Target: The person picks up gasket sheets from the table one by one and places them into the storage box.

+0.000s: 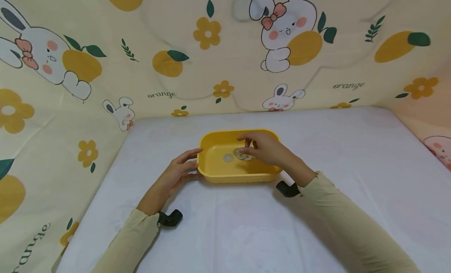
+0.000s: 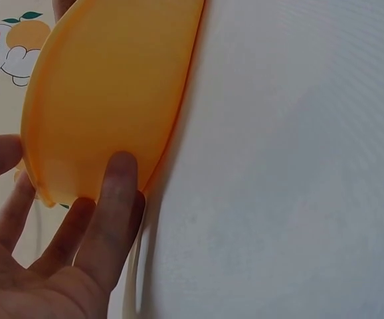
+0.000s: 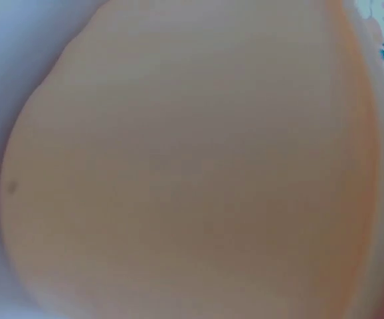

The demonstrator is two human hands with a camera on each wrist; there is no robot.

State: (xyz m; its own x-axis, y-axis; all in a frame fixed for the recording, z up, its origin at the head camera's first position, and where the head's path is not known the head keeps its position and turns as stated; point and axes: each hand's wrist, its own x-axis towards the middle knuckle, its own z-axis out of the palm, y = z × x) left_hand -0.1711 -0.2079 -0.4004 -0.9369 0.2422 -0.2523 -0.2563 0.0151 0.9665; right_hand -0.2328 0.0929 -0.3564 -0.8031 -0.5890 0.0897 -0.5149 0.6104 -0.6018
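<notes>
A yellow plastic tray [image 1: 211, 169] with rounded corners stands on the table. Several flat silver washers [image 1: 228, 158] lie on its floor, most of them bunched beside my right fingertips. My left hand [image 1: 176, 172] is at the tray's left end, its spread fingers touching the rim and outer wall; the left wrist view shows those fingers [image 2: 120, 183] against the yellow wall. Over the tray's right half, my right hand [image 1: 266, 147] has bent fingers and the thumb down by the washers. I cannot tell whether it pinches one. The right wrist view shows mainly the tray's outer wall [image 3: 179, 166].
A white cloth [image 1: 243, 226] covers the table. Behind and to the left rises a cream cloth [image 1: 141, 81] printed with rabbits and oranges. Both wrists carry black camera mounts [image 1: 170, 218] close over the tabletop.
</notes>
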